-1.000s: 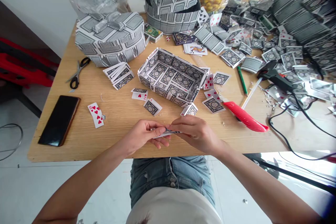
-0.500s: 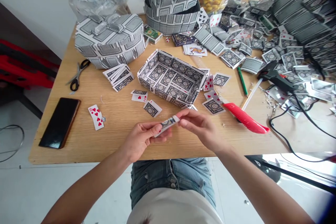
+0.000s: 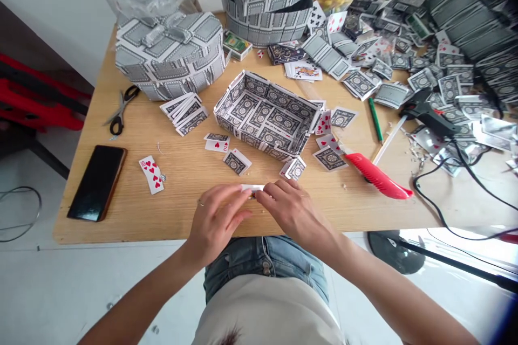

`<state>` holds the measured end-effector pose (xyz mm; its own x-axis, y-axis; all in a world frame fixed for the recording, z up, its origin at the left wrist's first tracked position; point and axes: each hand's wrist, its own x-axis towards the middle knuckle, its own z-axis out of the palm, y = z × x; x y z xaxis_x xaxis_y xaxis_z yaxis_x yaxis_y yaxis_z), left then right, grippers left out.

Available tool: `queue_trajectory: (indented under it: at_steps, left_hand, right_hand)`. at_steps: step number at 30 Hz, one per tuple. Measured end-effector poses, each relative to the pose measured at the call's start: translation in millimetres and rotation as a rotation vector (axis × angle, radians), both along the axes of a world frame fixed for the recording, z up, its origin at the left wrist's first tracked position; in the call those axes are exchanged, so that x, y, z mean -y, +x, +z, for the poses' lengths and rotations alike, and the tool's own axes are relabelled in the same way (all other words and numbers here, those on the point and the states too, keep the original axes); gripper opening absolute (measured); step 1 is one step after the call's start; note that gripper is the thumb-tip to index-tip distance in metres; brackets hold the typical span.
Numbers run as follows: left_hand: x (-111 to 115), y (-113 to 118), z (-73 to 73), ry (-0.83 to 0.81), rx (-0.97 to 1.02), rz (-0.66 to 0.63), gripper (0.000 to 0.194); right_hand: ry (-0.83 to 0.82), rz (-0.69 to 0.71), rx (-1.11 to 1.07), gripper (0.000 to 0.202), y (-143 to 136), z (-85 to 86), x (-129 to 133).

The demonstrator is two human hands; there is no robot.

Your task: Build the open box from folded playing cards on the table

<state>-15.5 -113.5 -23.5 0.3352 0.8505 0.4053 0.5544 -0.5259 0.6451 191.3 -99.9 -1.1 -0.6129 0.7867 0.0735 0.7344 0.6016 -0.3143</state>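
Both hands meet low over the table's front edge, around a small playing card (image 3: 252,187) seen almost edge-on. My left hand (image 3: 214,218) grips its left end, fingers bent over it. The fingers of my right hand (image 3: 293,210) press on its right end, hiding much of it. Just beyond stands an open rectangular box (image 3: 265,118) made of patterned playing cards. Between box and hands lie folded cards: one (image 3: 238,161) with its back up, one (image 3: 217,142) showing a red heart, and one (image 3: 294,168) by the box's near corner.
Left are a phone (image 3: 98,183), scissors (image 3: 121,110), a ten of hearts (image 3: 152,174) and a card stack (image 3: 186,113). Right are a red-handled knife (image 3: 378,175), green pencil (image 3: 375,120) and corded glue gun (image 3: 429,113). Woven card baskets (image 3: 170,56) and a card heap (image 3: 384,48) stand behind.
The card has turned from showing its face to nearly edge-on, lower and nearer the table's edge. My right hand has closed over its right end, and both hands have moved closer together.
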Motion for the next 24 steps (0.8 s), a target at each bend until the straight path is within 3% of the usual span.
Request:
queue_trajectory:
  at_steps: [2, 4, 9, 13, 21, 24]
  left_hand:
    - [-0.8, -8.3, -5.2, 0.103, -0.16, -0.154, 0.045]
    - [0.5, -10.3, -10.9, 0.086, -0.244, -0.194, 0.035]
    - [3.3, -5.1, -19.9, -0.045, -0.3, -0.124, 0.026]
    - [3.7, -1.4, -21.0, -0.059, -0.283, -0.093, 0.013]
    - [5.6, 11.2, -14.4, -0.029, -0.353, 0.001, 0.01]
    - [7.3, 15.8, -14.6, -0.001, -0.43, 0.027, 0.011]
  right_hand:
    - [0.03, 0.071, 0.026, 0.021, -0.8, -4.6, -0.8]
    - [0.013, 0.098, -0.011, 0.021, -0.1, -12.4, 0.8]
    - [-0.088, -0.03, -0.237, 0.021, 11.5, -29.9, 10.0]
    - [-0.131, -0.146, -0.327, 0.017, 15.6, -32.1, 14.0]
    - [-0.259, -0.179, -0.381, 0.017, 11.7, -30.8, 7.4]
    - [-0.236, -0.169, -0.34, 0.018, 9.6, -31.9, 4.7]
